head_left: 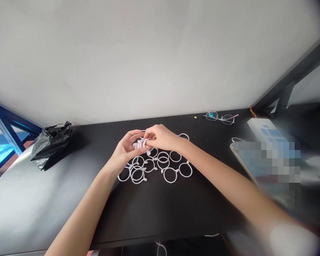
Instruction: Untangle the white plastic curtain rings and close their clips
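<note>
White plastic curtain rings [170,175], each with a small eyelet on its rim, lie scattered and partly overlapping on the black table [160,209]. Above them, my left hand [124,148] curls its thumb and fingers around a small bunch of the same rings [140,143]. My right hand [162,138] meets it from the right, its fingers closed at the bunch. Those fingertips are partly hidden, so how many rings each hand grips cannot be made out. More loose rings [184,136] show behind my right wrist.
A black plastic bag [53,140] sits at the left by a blue metal frame [8,131]. Eyeglasses [220,117] rest near the wall [149,64]. At the right are a white box [265,129] and a partly blurred flat item [245,160].
</note>
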Demonstrator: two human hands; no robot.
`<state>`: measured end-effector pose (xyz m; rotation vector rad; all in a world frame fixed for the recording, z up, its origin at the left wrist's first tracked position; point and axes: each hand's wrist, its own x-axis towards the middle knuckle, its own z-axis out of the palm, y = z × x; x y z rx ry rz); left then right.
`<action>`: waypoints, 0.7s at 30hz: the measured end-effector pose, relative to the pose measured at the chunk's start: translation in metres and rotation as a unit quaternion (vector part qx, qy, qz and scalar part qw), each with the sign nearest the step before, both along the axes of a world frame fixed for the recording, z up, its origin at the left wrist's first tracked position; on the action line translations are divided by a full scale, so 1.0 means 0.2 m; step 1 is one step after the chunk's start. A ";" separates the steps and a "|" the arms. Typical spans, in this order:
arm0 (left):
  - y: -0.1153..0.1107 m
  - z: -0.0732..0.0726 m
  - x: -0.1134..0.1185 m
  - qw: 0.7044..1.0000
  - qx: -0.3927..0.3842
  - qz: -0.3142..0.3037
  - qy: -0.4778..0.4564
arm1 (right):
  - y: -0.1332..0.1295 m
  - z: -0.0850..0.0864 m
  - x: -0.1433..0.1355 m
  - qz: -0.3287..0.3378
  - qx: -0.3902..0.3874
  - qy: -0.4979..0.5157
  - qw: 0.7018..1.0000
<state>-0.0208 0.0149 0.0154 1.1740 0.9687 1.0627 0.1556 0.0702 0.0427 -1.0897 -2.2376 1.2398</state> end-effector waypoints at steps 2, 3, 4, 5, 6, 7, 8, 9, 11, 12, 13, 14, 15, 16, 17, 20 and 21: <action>0.00 -0.01 0.00 1.000 -0.001 0.021 -0.003 | 0.01 -0.01 0.01 -0.003 0.011 -0.001 1.000; 0.00 -0.01 0.00 0.999 0.000 0.037 -0.002 | 0.02 -0.01 0.01 -0.005 0.012 -0.002 1.000; 0.01 -0.02 -0.01 0.999 0.003 0.053 0.000 | 0.02 -0.01 0.01 -0.007 0.006 -0.003 1.000; 0.01 -0.02 -0.01 0.998 0.006 0.069 0.002 | 0.03 -0.01 0.02 -0.007 -0.012 -0.004 1.000; 0.02 -0.03 -0.01 0.996 0.010 0.088 0.002 | 0.03 -0.01 0.02 -0.004 -0.043 -0.001 0.999; 0.02 -0.03 -0.01 0.994 0.017 0.109 0.002 | 0.03 -0.01 0.02 0.000 -0.084 0.012 0.996; 0.02 -0.04 -0.02 0.991 0.025 0.133 0.004 | 0.03 0.00 0.02 0.004 -0.131 0.033 0.991; 0.03 -0.04 -0.02 0.987 0.036 0.159 0.009 | 0.03 0.01 0.01 0.005 -0.177 0.061 0.982; 0.03 -0.04 -0.01 0.973 0.072 0.218 0.040 | 0.01 0.01 0.00 -0.002 -0.252 0.117 0.961; 0.02 -0.04 -0.01 0.963 0.098 0.245 0.061 | 0.01 0.01 -0.02 -0.009 -0.278 0.133 0.951; 0.02 -0.04 0.00 0.953 0.127 0.264 0.082 | 0.00 0.00 -0.03 -0.016 -0.304 0.142 0.942; 0.01 -0.04 0.00 0.944 0.155 0.275 0.097 | -0.01 -0.01 -0.04 -0.015 -0.328 0.152 0.932; 0.00 -0.03 0.01 0.938 0.179 0.277 0.105 | -0.02 -0.03 -0.06 -0.008 -0.353 0.165 0.921; -0.01 -0.03 0.02 0.937 0.195 0.269 0.107 | -0.02 -0.05 -0.07 0.001 -0.384 0.179 0.906; -0.02 -0.02 0.03 0.940 0.202 0.254 0.109 | -0.03 -0.06 -0.08 0.007 -0.412 0.202 0.889; -0.05 -0.01 0.06 0.949 0.199 0.202 0.137 | -0.05 -0.09 -0.11 0.072 -0.495 0.274 0.822; -0.06 0.00 0.07 0.950 0.196 0.189 0.149 | -0.05 -0.10 -0.12 0.086 -0.510 0.292 0.804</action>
